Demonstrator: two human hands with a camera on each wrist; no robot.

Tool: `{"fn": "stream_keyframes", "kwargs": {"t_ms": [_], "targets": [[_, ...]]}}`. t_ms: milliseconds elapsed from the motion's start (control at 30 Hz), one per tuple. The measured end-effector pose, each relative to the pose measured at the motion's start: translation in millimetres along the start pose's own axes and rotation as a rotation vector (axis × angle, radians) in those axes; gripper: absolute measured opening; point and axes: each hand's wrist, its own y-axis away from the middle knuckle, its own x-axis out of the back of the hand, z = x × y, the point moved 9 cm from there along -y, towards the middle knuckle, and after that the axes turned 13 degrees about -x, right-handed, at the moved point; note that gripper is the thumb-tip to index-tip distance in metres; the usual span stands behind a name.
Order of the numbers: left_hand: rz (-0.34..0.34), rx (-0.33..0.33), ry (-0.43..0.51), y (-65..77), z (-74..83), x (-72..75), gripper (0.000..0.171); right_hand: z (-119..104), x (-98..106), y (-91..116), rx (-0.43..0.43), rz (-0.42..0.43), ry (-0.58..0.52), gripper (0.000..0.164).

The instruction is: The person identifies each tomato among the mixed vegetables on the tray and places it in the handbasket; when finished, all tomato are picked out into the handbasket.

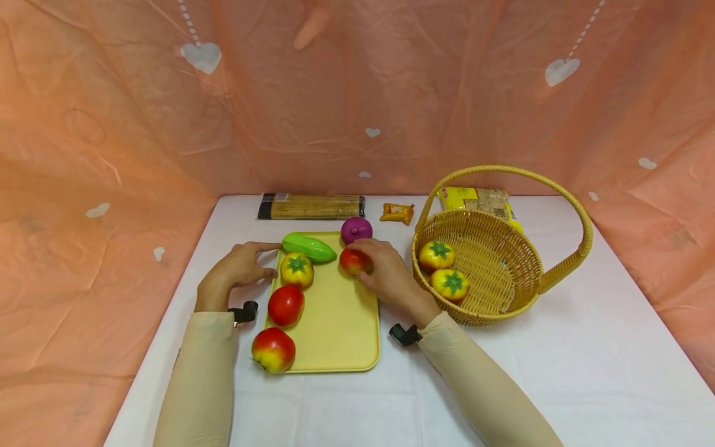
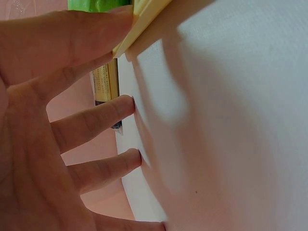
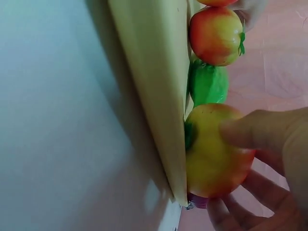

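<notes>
My right hand [image 1: 385,267] grips a red-and-yellow tomato [image 1: 353,261], its thumb and fingers around it at the right side of a yellow tray [image 1: 335,329]. In the right wrist view this tomato [image 3: 211,159] has its green calyx turned toward the tray. At the tray's left edge my left hand [image 1: 239,268] has its fingers spread; in the left wrist view the thumb meets the rim and other fingertips rest on the cloth. Along that side lie a long green vegetable [image 1: 309,247], a yellow tomato [image 1: 297,270] and two red tomatoes [image 1: 286,305]. A purple onion [image 1: 356,230] sits at the far right corner.
Right of the tray stands a wicker basket [image 1: 503,267] with a tall handle, holding two yellow tomatoes [image 1: 449,284]. Behind are a pack of noodles [image 1: 318,207], a small orange packet [image 1: 397,213] and a yellow bag [image 1: 475,200]. Pink curtains [image 1: 357,93] enclose the white table.
</notes>
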Motion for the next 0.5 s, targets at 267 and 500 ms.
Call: {"fn": "stream_keyframes", "kwargs": {"t_ms": [267,500], "targets": [[-0.006,0.001,-0.004,-0.7,-0.4,0.5,0.070,6.8,-9.9,9.9,-0.095,-0.195,-0.070,0.047],[-0.001,0.001,-0.008,-1.3,-1.6,-0.2,0.071,5.4,-10.7,12.8,-0.072,-0.180,-0.085,0.040]]}}
